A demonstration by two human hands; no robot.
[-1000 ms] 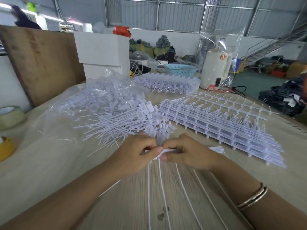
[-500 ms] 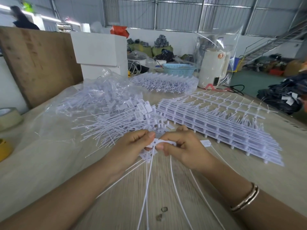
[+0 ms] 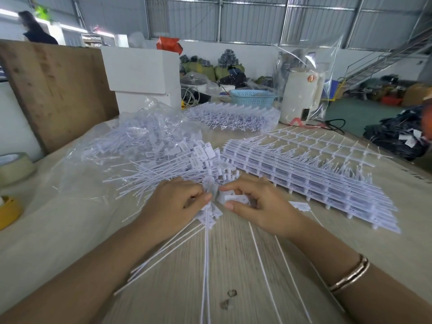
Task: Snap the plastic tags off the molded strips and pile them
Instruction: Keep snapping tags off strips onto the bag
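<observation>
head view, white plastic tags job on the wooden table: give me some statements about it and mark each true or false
1. Both hands hold white plastic tags. True: the left hand grips a bunch of snapped-off tags and the right hand pinches a white molded strip piece.
2. The stack of uncut white molded strips lies to the left of the hands. False: it lies to their right.
3. A gold bangle is on the right wrist. True.
4. The light blue perforated plastic basket sits between the hands. False: it stands at the far end of the table.
5. The yellow tape roll lies at the left edge. True.
</observation>
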